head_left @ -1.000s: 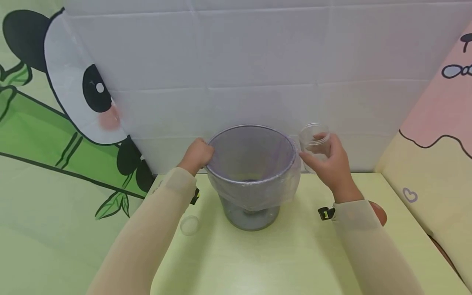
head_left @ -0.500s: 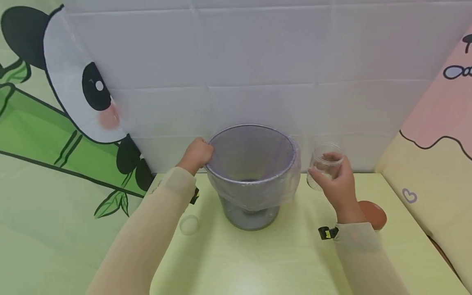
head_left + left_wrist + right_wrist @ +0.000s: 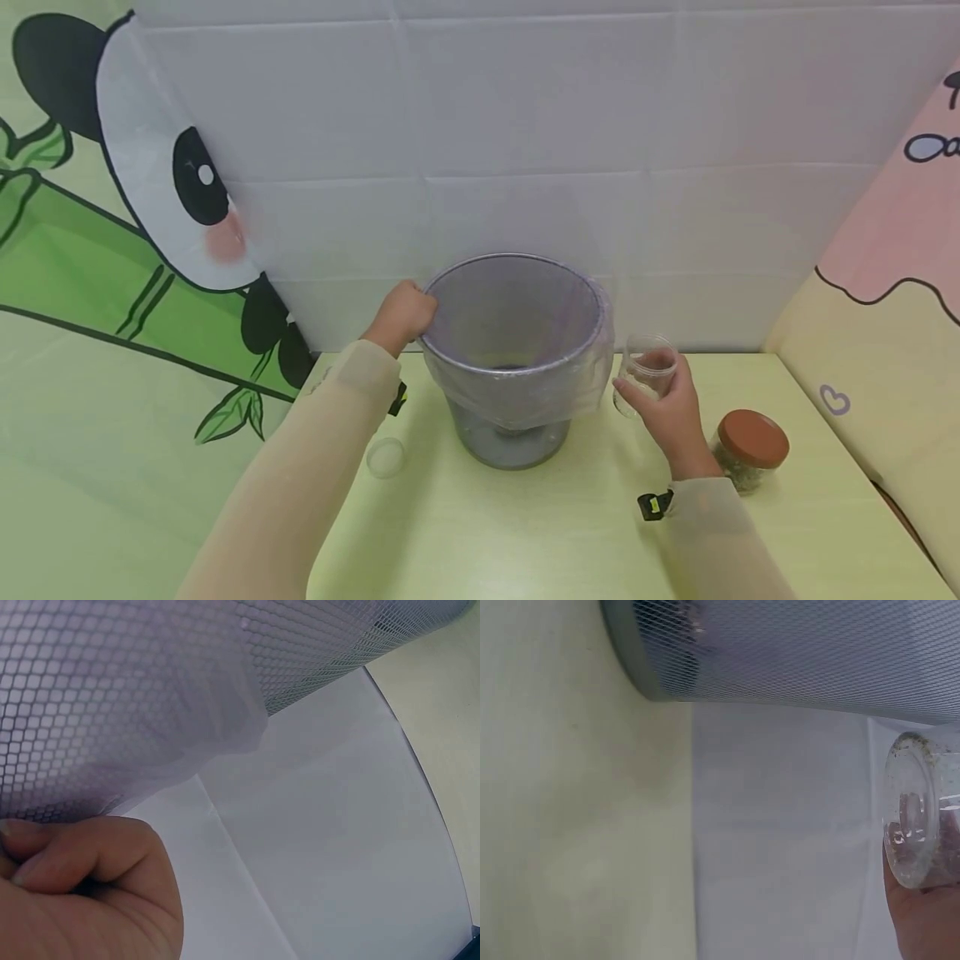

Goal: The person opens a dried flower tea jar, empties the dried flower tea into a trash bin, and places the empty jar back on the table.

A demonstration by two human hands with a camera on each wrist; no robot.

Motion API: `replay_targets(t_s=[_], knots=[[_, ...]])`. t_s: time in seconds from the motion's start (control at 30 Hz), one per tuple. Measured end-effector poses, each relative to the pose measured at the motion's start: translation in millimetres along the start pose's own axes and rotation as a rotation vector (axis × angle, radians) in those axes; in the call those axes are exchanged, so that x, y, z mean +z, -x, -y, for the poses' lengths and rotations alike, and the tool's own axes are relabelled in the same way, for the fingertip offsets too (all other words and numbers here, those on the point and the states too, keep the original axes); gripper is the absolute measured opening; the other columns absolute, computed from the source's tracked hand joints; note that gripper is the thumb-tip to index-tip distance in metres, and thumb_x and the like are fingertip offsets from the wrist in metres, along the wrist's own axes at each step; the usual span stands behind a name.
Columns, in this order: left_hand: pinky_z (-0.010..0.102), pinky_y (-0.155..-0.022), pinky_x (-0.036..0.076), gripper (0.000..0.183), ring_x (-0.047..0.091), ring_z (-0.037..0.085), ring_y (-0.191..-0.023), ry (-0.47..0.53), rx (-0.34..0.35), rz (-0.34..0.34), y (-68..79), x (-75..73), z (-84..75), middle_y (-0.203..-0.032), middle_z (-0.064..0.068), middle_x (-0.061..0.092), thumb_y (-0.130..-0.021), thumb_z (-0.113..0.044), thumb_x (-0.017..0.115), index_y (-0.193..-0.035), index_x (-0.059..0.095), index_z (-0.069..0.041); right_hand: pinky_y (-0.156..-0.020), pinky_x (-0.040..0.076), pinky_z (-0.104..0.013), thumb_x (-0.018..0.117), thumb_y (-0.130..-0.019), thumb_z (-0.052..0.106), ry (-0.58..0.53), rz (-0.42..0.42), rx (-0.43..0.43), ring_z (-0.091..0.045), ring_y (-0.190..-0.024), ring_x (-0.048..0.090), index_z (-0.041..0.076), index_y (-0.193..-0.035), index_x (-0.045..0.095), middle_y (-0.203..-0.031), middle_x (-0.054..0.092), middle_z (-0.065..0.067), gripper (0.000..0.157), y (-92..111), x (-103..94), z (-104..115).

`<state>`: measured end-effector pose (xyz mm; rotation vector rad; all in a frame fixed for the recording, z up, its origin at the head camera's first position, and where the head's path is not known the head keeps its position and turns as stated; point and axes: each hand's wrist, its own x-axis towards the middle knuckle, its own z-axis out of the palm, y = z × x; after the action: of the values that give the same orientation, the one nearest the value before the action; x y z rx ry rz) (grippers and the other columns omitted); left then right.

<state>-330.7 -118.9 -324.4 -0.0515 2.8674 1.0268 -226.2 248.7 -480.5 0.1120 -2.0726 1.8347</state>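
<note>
A grey mesh trash can (image 3: 517, 446) lined with a thin translucent plastic bag (image 3: 517, 396) stands on the table. My left hand (image 3: 402, 317) grips the can's rim on the left side; in the left wrist view its fingers (image 3: 82, 851) are curled at the bagged mesh edge. Right of the can, my right hand (image 3: 667, 412) holds a clear, lidless plastic jar (image 3: 637, 383) upright, fingers wrapped round it. Small specks cling inside the bottom of the jar (image 3: 911, 814) in the right wrist view. Whether the jar touches the table cannot be told.
A second jar with a brown lid (image 3: 752, 439) and greenish contents stands right of my right wrist. A clear ring-like lid (image 3: 386, 458) lies on the pale table (image 3: 487, 533) left of the can. A white sheet (image 3: 525, 125) hangs behind the table.
My right hand has come down from beside the can's rim with the clear jar. The brown-lidded jar, earlier mostly behind the right arm, now shows more fully. The left hand has stayed put.
</note>
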Motion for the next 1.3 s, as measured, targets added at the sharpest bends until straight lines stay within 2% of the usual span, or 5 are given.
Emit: replay_targets(t_s=[0.2,0.47,0.73,0.87,1.3], knots=[[0.032,-0.056,0.041,0.050,0.045,0.018,-0.062,0.006,0.003,0.007,-0.4,-0.3,0.3,-0.101,0.015,0.054,-0.101,-0.018,0.036,-0.143,0.040,0.009,-0.094,0.046,-0.020,0.082,-0.091,0.017,0.000,0.005,0.075,-0.022,-0.122,0.055,0.002,-0.140,0.036,-0.130,0.052,-0.006,0.069,7,5.5,-18],[0.031,-0.054,0.041,0.047,0.044,0.017,-0.060,0.012,0.005,0.000,-1.7,-0.7,2.4,-0.096,0.014,0.053,-0.101,-0.018,0.036,-0.140,0.043,0.008,-0.097,0.045,-0.032,0.083,-0.090,0.031,0.079,0.033,0.172,-0.023,-0.127,0.051,0.009,-0.136,0.038,-0.134,0.053,-0.007,0.069,13,10.2,-41],[0.031,-0.056,0.041,0.050,0.044,0.018,-0.063,0.019,-0.007,0.004,-0.9,0.7,1.8,-0.100,0.014,0.053,-0.102,-0.019,0.036,-0.145,0.040,0.006,-0.100,0.042,-0.045,0.084,-0.088,0.036,0.096,0.032,0.206,-0.026,-0.126,0.051,0.009,-0.135,0.038,-0.133,0.052,-0.008,0.071,15,11.4,-53],[0.031,-0.055,0.041,0.056,0.043,0.017,-0.062,0.027,-0.004,0.009,0.1,0.7,1.1,-0.102,0.015,0.054,-0.103,-0.019,0.035,-0.152,0.033,0.007,-0.101,0.041,-0.046,0.083,-0.089,0.034,0.095,0.037,0.220,-0.027,-0.126,0.049,0.007,-0.135,0.038,-0.135,0.050,-0.010,0.070,14,11.5,-58],[0.030,-0.054,0.040,0.050,0.043,0.016,-0.060,0.033,-0.002,0.008,0.6,0.8,0.0,-0.098,0.014,0.054,-0.103,-0.019,0.036,-0.146,0.039,0.006,-0.103,0.039,-0.050,0.083,-0.090,0.034,0.111,0.073,0.281,-0.034,-0.134,0.044,0.008,-0.141,0.034,-0.143,0.044,-0.014,0.075,15,10.4,-74]])
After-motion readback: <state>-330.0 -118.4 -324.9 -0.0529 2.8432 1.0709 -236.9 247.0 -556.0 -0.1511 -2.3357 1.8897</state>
